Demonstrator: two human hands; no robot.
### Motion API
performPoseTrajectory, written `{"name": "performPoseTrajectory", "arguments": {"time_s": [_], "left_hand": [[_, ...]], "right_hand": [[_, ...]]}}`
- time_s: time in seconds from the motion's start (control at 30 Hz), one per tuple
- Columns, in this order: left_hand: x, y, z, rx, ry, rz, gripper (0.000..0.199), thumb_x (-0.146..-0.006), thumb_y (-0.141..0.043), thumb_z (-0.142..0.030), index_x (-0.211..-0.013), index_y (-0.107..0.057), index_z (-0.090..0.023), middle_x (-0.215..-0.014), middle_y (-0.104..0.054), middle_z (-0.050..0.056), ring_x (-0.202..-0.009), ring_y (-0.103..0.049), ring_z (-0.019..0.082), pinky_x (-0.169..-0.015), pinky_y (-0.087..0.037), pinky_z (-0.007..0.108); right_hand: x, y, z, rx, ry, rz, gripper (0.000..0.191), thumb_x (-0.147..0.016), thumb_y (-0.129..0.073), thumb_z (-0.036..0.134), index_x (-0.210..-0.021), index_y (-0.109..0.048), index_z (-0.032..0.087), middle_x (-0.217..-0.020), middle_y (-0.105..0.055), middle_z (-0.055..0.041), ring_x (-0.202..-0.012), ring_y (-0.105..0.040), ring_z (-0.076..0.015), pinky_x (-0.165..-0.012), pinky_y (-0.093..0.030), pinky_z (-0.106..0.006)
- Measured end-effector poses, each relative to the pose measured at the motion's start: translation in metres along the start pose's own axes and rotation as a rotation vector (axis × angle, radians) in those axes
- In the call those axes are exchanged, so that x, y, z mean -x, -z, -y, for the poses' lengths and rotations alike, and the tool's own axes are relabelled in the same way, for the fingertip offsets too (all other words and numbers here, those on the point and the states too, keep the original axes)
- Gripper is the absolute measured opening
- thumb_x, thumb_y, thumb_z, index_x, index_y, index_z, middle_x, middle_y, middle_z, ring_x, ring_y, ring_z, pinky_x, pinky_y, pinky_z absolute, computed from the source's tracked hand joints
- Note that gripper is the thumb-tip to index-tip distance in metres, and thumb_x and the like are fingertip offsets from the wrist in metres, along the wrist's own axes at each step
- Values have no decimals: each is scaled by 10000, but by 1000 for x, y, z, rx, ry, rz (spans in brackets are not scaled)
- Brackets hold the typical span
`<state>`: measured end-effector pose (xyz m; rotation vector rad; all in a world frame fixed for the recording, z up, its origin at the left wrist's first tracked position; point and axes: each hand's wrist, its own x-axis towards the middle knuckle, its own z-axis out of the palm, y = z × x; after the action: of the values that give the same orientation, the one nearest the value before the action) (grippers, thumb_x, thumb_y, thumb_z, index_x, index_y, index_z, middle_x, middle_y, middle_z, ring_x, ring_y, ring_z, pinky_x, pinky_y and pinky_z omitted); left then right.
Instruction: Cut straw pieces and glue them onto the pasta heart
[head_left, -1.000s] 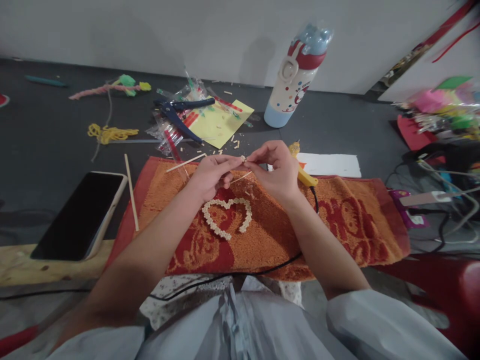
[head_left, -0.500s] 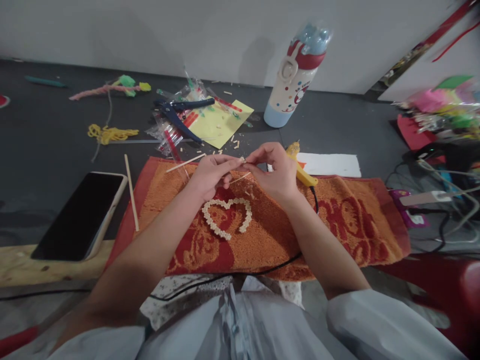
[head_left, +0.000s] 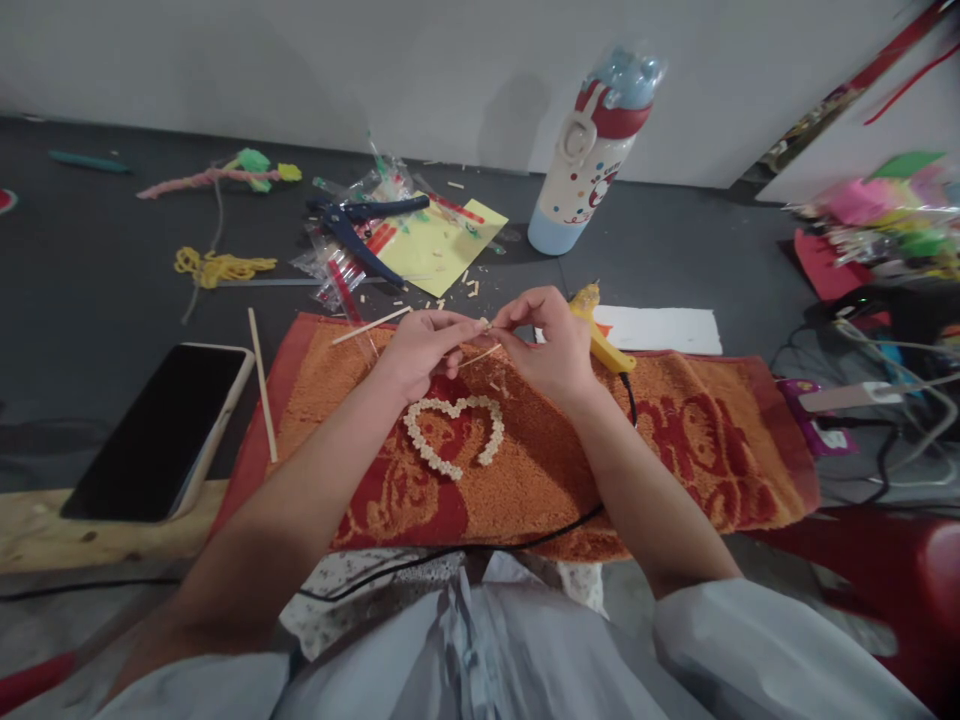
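Observation:
My left hand (head_left: pixel 426 350) and my right hand (head_left: pixel 551 345) meet above the back of an orange and red towel (head_left: pixel 540 470). Between their pinched fingertips is a tiny pale piece (head_left: pixel 485 324), which both seem to hold. A thin pale stick (head_left: pixel 481 354) shows just below the fingers. On the towel in front of them lies a heart outline (head_left: pixel 499 425) of small pale pieces, with a gap at its lower tip. A yellow glue gun (head_left: pixel 611 350) rests right of my right hand, its black cord running across the towel.
Behind the hands are blue pliers (head_left: pixel 352 235), a yellow paper (head_left: pixel 450 255) with scraps and plastic wrappers. A bottle (head_left: pixel 581 165) stands at the back. To the left lie a phone (head_left: pixel 161 430), a wooden stick (head_left: pixel 262 385) and yellow yarn (head_left: pixel 225 268); cables (head_left: pixel 911 410) lie right.
Both hands stay in place, with only a very slight shift of the right hand's fingers. Nothing else has visibly moved.

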<state>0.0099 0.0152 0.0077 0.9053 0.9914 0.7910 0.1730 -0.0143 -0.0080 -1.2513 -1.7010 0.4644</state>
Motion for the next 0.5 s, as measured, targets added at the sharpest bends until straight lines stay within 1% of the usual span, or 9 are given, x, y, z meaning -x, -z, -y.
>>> {"name": "performPoseTrajectory", "arguments": {"time_s": [0.07, 0.27, 0.4, 0.5], "left_hand": [[0, 0, 0, -12, 1, -3, 167, -678, -782, -257, -646, -670, -137, -574, -672, 22, -345, -380, 12, -337, -286, 178], [0, 1, -1, -50, 9, 19, 180, -677, -773, -274, -670, -671, -126, -632, -699, 31, -354, -386, 7, -343, -298, 176], [0, 2, -2, -78, 10, 5, 178, -670, -771, -266, -661, -663, -124, -612, -686, 19, -356, -391, 12, -343, -305, 181], [0, 1, -2, -82, 2, 5, 162, -684, -759, -253, -670, -668, -121, -616, -688, 26, -359, -397, 16, -351, -321, 188]], "right_hand": [[0, 0, 0, 26, 0, 5, 193, -810, -608, 202, -882, -435, 249, -829, -666, 10, -758, -662, -143, -716, -547, -317], [0, 1, 2, 57, 36, -4, 218, -805, -614, 197, -847, -406, 246, -802, -667, 19, -734, -661, -133, -685, -545, -289], [0, 1, 2, 64, 37, 0, 222, -813, -617, 233, -833, -396, 246, -796, -666, 15, -739, -664, -143, -679, -549, -301], [-1, 0, 1, 58, 35, 0, 220, -811, -612, 218, -832, -395, 247, -798, -663, 17, -739, -663, -144, -679, -550, -309]]}}
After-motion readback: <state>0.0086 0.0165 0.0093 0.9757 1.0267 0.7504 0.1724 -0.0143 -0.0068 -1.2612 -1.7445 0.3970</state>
